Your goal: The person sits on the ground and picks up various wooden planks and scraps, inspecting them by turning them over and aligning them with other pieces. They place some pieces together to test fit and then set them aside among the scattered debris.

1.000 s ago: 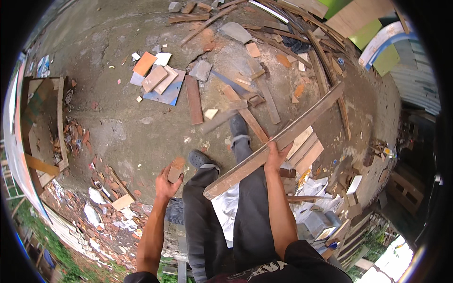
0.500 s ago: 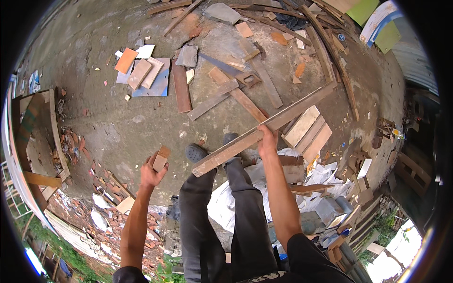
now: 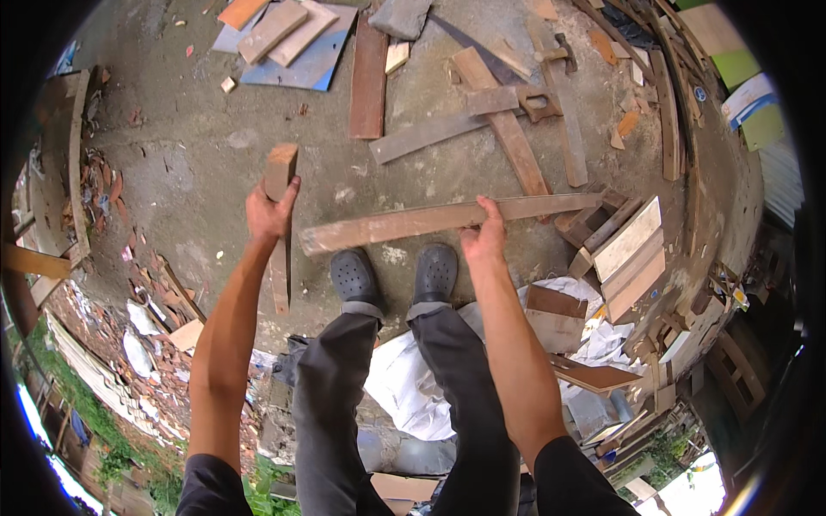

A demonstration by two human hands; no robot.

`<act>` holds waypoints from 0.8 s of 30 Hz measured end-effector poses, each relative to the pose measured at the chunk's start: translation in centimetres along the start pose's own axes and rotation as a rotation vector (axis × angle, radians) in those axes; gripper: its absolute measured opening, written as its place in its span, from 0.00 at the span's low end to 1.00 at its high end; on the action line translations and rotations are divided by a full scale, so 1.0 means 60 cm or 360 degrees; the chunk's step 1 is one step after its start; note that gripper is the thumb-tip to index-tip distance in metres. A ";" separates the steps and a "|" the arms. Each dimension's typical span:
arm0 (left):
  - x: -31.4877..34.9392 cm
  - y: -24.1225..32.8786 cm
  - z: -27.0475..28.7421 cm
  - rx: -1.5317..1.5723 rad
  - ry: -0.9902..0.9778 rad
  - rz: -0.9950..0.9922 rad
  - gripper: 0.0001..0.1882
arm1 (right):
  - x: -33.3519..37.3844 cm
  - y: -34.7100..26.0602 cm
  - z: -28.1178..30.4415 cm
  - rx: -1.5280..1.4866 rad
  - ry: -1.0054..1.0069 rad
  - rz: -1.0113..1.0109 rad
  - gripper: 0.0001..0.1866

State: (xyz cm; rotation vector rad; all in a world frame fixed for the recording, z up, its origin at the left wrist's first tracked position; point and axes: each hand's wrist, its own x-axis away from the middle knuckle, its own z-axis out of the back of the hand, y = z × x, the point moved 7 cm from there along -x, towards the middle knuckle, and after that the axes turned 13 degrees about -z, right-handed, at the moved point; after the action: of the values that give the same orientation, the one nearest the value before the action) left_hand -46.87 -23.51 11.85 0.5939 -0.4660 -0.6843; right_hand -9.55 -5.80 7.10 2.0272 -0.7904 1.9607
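Note:
My left hand (image 3: 268, 211) is closed round a wooden board (image 3: 280, 170). Its squared end points away from me, and its narrow lower part shows beneath my wrist. A long wooden plank (image 3: 387, 226) is gripped near its middle by my right hand (image 3: 483, 236), thumb on top. This plank lies almost level across the view, above the concrete just beyond my shoes (image 3: 437, 271). Its right end reaches a small wooden box-like piece (image 3: 602, 219). On the ground past the plank are a handsaw (image 3: 538, 103), a hammer (image 3: 559, 53) and several loose boards (image 3: 512, 146).
At the far left lie stacked board offcuts (image 3: 275, 33) on a blue-white panel (image 3: 301, 73). Pale slats (image 3: 632, 249) stand at the right, near white sacking (image 3: 409, 387). Broken rubble (image 3: 163, 361) covers the near left. Long timbers (image 3: 669, 112) line the far right.
The plank in my right hand has swung from a steep slant to nearly level. My left hand has moved farther away, and more of its board shows. The view has shifted nearer to my feet.

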 end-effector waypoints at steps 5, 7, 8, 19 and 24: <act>0.080 -0.135 0.012 0.0131 0.0195 0.0268 0.28 | 0.000 0.161 0.060 -0.0174 0.0052 -0.0114 0.27; 0.108 -0.193 0.029 0.0085 0.0229 0.0316 0.27 | 0.000 0.196 0.080 -0.0133 0.0036 -0.0104 0.22; 0.119 -0.205 0.034 0.0148 0.0293 0.0290 0.27 | -0.006 0.204 0.083 -0.0128 0.0038 -0.0119 0.22; 0.107 -0.223 -0.038 0.0149 0.0095 0.0139 0.26 | -0.239 0.036 -0.032 0.0013 -0.0049 0.0062 0.34; 0.044 -0.148 -0.107 0.0128 -0.0058 0.0035 0.30 | -0.256 -0.098 -0.131 0.0330 -0.0123 0.0199 0.30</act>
State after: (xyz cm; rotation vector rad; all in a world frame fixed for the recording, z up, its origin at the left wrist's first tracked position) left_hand -45.33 -28.64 1.94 0.6521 -0.5352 -0.6583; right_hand -12.87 6.56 -5.88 2.2327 -0.7768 2.1225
